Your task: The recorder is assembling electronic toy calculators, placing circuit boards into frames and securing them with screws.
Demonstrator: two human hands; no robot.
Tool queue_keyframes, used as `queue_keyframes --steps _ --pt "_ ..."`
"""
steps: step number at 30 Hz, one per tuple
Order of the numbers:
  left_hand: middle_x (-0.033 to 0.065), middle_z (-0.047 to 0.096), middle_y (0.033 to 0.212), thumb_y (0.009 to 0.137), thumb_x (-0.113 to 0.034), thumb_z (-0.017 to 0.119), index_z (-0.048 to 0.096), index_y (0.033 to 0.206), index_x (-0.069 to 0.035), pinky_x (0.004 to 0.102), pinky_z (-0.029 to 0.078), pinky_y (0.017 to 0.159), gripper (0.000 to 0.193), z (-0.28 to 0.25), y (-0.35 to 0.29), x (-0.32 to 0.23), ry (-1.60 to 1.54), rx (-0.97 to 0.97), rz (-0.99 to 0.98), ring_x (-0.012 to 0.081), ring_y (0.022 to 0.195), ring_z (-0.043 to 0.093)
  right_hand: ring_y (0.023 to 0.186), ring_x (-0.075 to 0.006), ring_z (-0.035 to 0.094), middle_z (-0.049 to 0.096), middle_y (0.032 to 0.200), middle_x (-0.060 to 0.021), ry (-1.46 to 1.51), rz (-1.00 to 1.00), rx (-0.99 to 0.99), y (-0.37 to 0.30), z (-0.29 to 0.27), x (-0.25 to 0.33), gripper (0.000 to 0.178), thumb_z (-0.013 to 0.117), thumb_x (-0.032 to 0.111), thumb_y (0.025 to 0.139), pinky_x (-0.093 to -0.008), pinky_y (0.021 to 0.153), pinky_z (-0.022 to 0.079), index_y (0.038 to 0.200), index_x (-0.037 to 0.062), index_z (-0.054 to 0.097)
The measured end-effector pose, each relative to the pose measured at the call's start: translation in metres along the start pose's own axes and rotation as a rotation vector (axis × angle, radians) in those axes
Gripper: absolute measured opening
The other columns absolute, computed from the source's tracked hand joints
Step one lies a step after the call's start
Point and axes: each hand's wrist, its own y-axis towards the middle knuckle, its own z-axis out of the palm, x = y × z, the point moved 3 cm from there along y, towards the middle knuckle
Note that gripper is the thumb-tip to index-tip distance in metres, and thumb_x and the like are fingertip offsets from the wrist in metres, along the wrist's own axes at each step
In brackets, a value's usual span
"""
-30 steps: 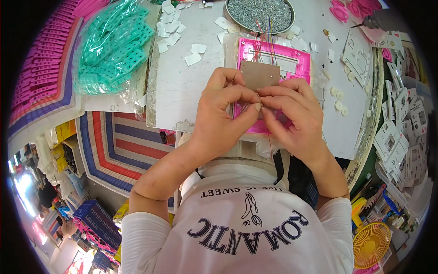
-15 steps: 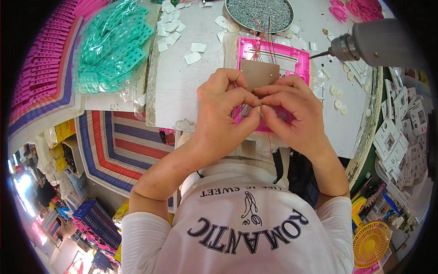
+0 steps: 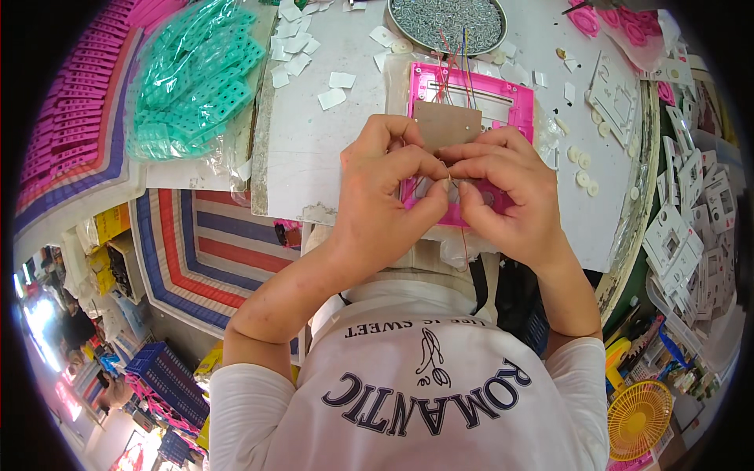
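My left hand (image 3: 381, 184) and my right hand (image 3: 510, 192) meet over a pink plastic housing (image 3: 521, 106) on the table. Both hands are closed in pinches, fingertips almost touching. Between them shows a thin wire (image 3: 448, 177), though its exact ends are too small to make out. A brown circuit board (image 3: 446, 124) lies on the housing just beyond my fingers. Red, blue and yellow wires (image 3: 469, 78) rise from behind the board toward the far side. One loose red wire (image 3: 465, 242) hangs over the near edge. My hands cover the housing's middle.
Beyond the housing stands a round tray (image 3: 393, 23) of small screws. White pieces (image 3: 331, 98) lie scattered left, white round parts (image 3: 583, 179) right. Bagged green plastic parts (image 3: 196, 86) are at left. White panels (image 3: 674, 235) fill a bin at right, near a yellow fan (image 3: 640, 420).
The grey power screwdriver at the upper right has swung up, almost out of view, uncovering white and pink parts. My right thumb has drawn slightly away from the left; both hands stay over the housing.
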Motion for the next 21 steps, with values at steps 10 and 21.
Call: queue_keyframes --steps 10,21 --pt "0.0122 0.060 0.107 0.074 -0.001 0.076 0.074 0.083 -0.003 0.0310 0.053 0.072 0.010 -0.004 0.002 0.002 -0.019 -0.012 0.005 0.0189 0.079 0.066 0.094 -0.0318 0.064 0.075 0.106 -0.0092 -0.200 -0.177 -0.001 0.000 0.001 0.010 0.028 0.076 -0.003 0.068 -0.0370 0.075 0.057 0.095 0.0009 0.071" --pt "0.0088 0.055 0.112 0.076 0.000 0.075 0.074 0.087 -0.004 0.0332 0.046 0.088 0.013 -0.004 -0.001 0.001 -0.052 0.011 -0.047 0.0190 0.097 0.056 0.096 -0.0324 0.064 0.075 0.105 -0.0088 -0.150 -0.141 -0.020 0.001 0.000 0.011 0.023 0.077 0.000 0.070 -0.0388 0.079 0.056 0.093 0.0014 0.072"
